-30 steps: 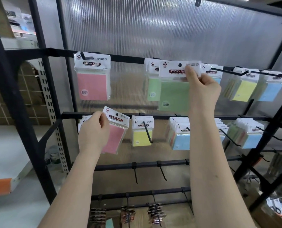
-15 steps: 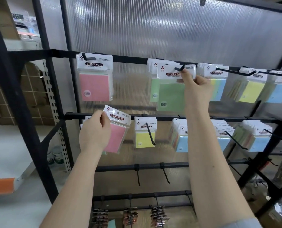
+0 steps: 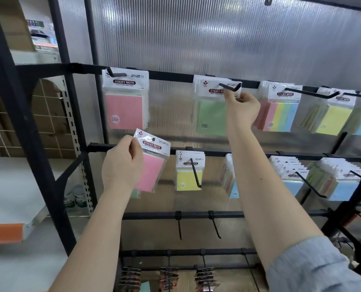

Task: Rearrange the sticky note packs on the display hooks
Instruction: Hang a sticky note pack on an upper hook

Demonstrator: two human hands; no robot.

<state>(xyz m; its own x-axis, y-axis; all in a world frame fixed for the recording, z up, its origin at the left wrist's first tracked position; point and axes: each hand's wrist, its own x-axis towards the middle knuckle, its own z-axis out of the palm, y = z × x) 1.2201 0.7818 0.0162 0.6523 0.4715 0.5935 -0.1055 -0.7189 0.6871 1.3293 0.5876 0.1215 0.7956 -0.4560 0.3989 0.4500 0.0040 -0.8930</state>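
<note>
My left hand (image 3: 122, 163) grips a pink sticky note pack (image 3: 152, 161) by the left edge of its white header card, fingers curled round it; the pack is off any hook, tilted, in front of the left end of the middle rail (image 3: 217, 153). My right hand (image 3: 241, 109) is raised to the top rail (image 3: 171, 75), its fingers pinching the header of a green sticky note pack (image 3: 211, 116) that hangs on the second hook (image 3: 230, 88) from the left; the hook's upturned tip shows just above my fingers. The two hands are well apart, left low, right high. Along the top rail: a pink pack (image 3: 125, 102) on the leftmost hook, then the green pack, then a multicolour pack (image 3: 278, 114), a yellow pack (image 3: 331, 119) and a blue one at the right edge. On the middle rail: a yellow pack (image 3: 189, 171) just right of my left hand, and a row of blue packs (image 3: 342, 184) toward the right end. The lower rail (image 3: 196, 214) carries bare hooks.
</note>
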